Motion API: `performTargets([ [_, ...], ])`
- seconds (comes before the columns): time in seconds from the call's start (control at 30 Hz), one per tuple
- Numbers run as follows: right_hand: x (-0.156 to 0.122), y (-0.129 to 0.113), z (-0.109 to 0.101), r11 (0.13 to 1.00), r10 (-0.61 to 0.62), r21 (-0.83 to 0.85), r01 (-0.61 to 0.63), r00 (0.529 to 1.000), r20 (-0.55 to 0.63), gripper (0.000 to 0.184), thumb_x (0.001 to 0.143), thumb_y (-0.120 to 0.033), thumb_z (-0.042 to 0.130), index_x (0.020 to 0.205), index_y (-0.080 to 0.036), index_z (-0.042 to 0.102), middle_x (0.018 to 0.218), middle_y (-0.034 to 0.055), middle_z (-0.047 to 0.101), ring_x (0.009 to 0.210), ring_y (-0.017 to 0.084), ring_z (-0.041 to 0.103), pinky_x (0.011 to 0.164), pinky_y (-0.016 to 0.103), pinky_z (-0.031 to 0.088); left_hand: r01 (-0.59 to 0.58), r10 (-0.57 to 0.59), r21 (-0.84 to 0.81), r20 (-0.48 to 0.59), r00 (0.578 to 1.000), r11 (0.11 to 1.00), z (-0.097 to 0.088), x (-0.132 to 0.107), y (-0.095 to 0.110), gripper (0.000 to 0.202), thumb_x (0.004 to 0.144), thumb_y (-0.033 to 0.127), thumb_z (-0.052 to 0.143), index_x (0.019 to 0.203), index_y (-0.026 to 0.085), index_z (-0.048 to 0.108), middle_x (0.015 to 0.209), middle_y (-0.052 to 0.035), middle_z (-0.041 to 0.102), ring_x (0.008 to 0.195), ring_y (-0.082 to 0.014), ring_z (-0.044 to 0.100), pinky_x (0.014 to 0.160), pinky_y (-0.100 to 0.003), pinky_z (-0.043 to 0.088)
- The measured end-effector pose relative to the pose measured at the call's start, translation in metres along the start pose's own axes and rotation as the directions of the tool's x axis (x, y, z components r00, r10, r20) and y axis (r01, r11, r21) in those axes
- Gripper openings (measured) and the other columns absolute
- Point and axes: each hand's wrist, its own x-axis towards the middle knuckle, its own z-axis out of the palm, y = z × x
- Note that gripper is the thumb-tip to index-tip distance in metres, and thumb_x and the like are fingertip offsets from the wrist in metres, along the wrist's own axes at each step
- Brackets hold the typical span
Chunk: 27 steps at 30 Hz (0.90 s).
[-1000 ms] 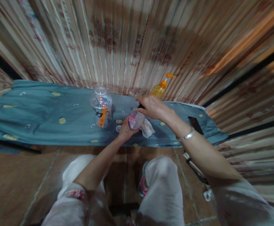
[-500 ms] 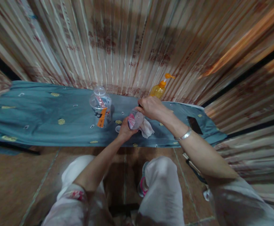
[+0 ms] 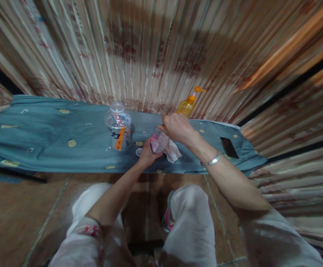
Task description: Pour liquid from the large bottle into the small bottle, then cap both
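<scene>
A clear plastic bottle [image 3: 163, 142] with a pink label and drops on its wall tilts in front of me. My left hand [image 3: 148, 152] is closed around its lower part. Over the upper end of the bottle sits my right hand [image 3: 177, 127], fingers pinched together; what they grip is hidden behind them. Below the bottle lies a crumpled white cloth or tissue [image 3: 173, 152] on the bench. A small whitish round piece, perhaps a cap [image 3: 138, 152], rests just left of my left hand.
On the narrow bench with its green patterned cover [image 3: 47, 128], a larger clear bottle with an orange label [image 3: 119, 133] stands uncapped at left. A yellow pump bottle [image 3: 186, 106] stands behind my right hand. At right lies a phone [image 3: 229, 147]. A curtain [image 3: 139, 55] hangs behind.
My right hand and forearm have shifted slightly to the left at the top of the bottle. My left hand and the bottle are nearly still.
</scene>
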Motion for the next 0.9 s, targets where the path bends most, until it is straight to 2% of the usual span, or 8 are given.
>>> performTargets([
  [0.17,0.0,-0.001,0.004,0.999,0.043,0.034,-0.043,0.999,-0.014,0.041,0.098,-0.036,0.042,0.114,-0.006,0.063,0.099,0.0236,0.071,0.101,0.031,0.066,0.084,0.038,0.046,-0.002,0.002,-0.014,-0.007,1.0,1.0,0.0,0.002,0.0,0.077,0.053,0.017,0.082,0.121,0.017,0.046,0.116,-0.01,0.06,0.113,-0.03,0.058,0.098,-0.044,0.045],
  [0.3,-0.01,-0.004,0.013,0.979,0.138,0.162,-0.123,0.987,-0.085,0.061,0.096,-0.05,0.045,0.135,-0.004,0.048,0.105,0.0227,0.071,0.104,0.032,0.066,0.085,0.036,0.047,-0.012,0.011,-0.038,-0.013,1.0,0.999,0.0,0.001,0.0,0.073,0.054,0.019,0.081,0.118,0.02,0.047,0.116,-0.0073,0.06,0.112,-0.0282,0.058,0.099,-0.045,0.045],
  [0.43,-0.025,-0.015,0.04,0.912,0.284,0.353,-0.209,0.943,-0.176,0.081,0.09,-0.059,0.05,0.148,-0.005,0.03,0.121,0.0241,0.066,0.113,0.03,0.063,0.089,0.035,0.048,-0.007,0.007,-0.055,-0.014,1.0,0.998,0.0,0.0,0.001,0.067,0.056,0.021,0.081,0.115,0.02,0.049,0.114,-0.0069,0.061,0.11,-0.027,0.059,0.099,-0.044,0.045],
  [0.53,-0.032,-0.027,0.063,0.822,0.395,0.507,-0.259,0.901,-0.181,0.087,0.088,-0.058,0.054,0.15,-0.005,0.024,0.128,0.0251,0.062,0.116,0.029,0.062,0.089,0.035,0.049,-0.027,0.025,-0.084,-0.02,0.999,0.996,-0.001,0.001,0.003,0.07,0.056,0.023,0.082,0.117,0.021,0.047,0.119,-0.0081,0.06,0.115,-0.0274,0.058,0.102,-0.044,0.044],
  [0.63,-0.035,-0.037,0.076,0.722,0.49,0.614,-0.319,0.862,-0.128,0.084,0.086,-0.056,0.058,0.148,-0.009,0.027,0.126,0.0227,0.064,0.112,0.029,0.065,0.086,0.036,0.051,-0.042,0.04,-0.074,-0.026,0.999,0.996,-0.002,0.002,0.006,0.068,0.058,0.027,0.081,0.117,0.02,0.048,0.119,-0.0098,0.06,0.115,-0.0286,0.059,0.101,-0.044,0.045],
  [0.7,-0.034,-0.041,0.078,0.7,0.509,0.627,-0.343,0.855,-0.099,0.079,0.085,-0.055,0.059,0.145,-0.011,0.033,0.122,0.0206,0.066,0.109,0.028,0.066,0.085,0.036,0.052,-0.049,0.047,-0.05,-0.032,0.998,0.998,-0.003,0.003,0.008,0.066,0.06,0.027,0.079,0.118,0.019,0.048,0.118,-0.0107,0.061,0.114,-0.0294,0.059,0.099,-0.044,0.047],
  [0.8,-0.031,-0.041,0.073,0.699,0.515,0.622,-0.352,0.852,-0.096,0.069,0.085,-0.051,0.059,0.139,-0.014,0.04,0.118,0.0177,0.069,0.106,0.026,0.067,0.086,0.034,0.051,-0.06,0.058,-0.029,-0.057,0.997,0.998,-0.004,0.005,0.013,0.07,0.057,0.028,0.081,0.119,0.019,0.049,0.118,-0.0106,0.061,0.115,-0.0299,0.059,0.099,-0.044,0.047],
  [0.9,-0.029,-0.031,0.064,0.653,0.514,0.691,-0.309,0.852,-0.105,0.063,0.084,-0.051,0.061,0.135,-0.017,0.045,0.112,0.0138,0.071,0.099,0.025,0.069,0.083,0.033,0.052,-0.084,0.08,-0.066,-0.063,0.995,0.994,-0.006,0.009,0.02,0.076,0.054,0.031,0.084,0.12,0.02,0.048,0.121,-0.0103,0.06,0.117,-0.0292,0.058,0.1,-0.043,0.047],
])
